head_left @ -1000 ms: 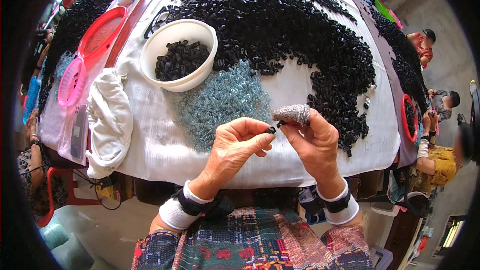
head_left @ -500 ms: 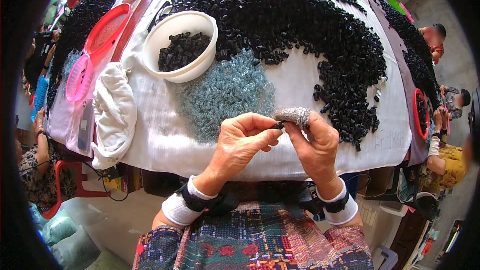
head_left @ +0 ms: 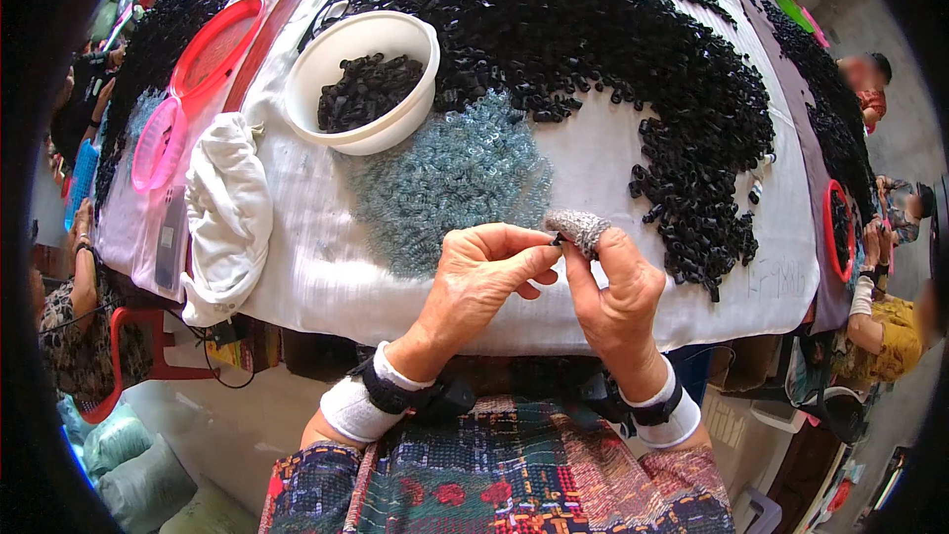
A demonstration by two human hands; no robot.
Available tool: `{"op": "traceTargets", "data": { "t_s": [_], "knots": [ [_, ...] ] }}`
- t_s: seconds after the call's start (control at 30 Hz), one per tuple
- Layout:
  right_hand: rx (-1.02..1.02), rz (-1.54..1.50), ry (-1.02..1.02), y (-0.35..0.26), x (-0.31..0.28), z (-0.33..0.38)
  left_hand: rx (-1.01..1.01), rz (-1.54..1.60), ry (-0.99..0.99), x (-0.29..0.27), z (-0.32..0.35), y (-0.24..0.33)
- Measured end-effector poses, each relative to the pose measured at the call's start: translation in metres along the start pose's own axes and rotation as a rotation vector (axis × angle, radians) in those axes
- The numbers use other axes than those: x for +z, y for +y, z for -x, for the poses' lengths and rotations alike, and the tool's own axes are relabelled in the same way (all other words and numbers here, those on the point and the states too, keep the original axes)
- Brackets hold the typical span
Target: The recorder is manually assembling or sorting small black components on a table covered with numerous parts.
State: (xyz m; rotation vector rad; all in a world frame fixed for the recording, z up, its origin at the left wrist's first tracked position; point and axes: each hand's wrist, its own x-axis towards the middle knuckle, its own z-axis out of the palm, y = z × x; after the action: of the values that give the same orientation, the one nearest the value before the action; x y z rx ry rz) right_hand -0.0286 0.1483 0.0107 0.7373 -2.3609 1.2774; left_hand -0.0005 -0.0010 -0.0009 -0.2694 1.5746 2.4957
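Note:
Over the front of the white-covered table, my left hand (head_left: 481, 275) and my right hand (head_left: 618, 289) meet at the fingertips. Between them is a small black piece (head_left: 559, 238), pinched by the left thumb and forefinger and touched by the right fingers. Its exact shape is mostly hidden. A grey knitted finger cover (head_left: 581, 231) wraps my right forefinger. Just beyond my left hand lies a heap of clear, bluish small plastic pieces (head_left: 450, 188). Farther off spreads a big pile of small black pieces (head_left: 593, 30), curving down on the right. A white bowl (head_left: 420, 104) holds more black pieces.
Left of the heap lies a bunched white cloth (head_left: 229, 222). Beyond it are a pink basket (head_left: 158, 145), a red sieve (head_left: 185, 64) and a flat grey device (head_left: 171, 237). Co-workers sit at both sides, with a red chair (head_left: 129, 361) at left and a red basket (head_left: 832, 237) at right.
The view has shifted slightly. My hands stay together; the black piece shows less between the fingertips, and my right fingers have bent a little closer around it.

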Motion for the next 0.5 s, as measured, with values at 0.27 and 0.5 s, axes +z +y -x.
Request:
{"op": "traceTargets", "data": {
  "t_s": [0.27, 0.5],
  "knots": [
    [0.069, -0.030, -0.117, -0.007, -0.007, 0.000, -0.073, -0.019, 0.016, -0.003, -0.003, 0.003],
    [-0.129, 0.146, -0.129, -0.001, -0.001, -0.003, -0.109, 0.084, 0.009, -0.003, -0.006, 0.002]
  ]
}}
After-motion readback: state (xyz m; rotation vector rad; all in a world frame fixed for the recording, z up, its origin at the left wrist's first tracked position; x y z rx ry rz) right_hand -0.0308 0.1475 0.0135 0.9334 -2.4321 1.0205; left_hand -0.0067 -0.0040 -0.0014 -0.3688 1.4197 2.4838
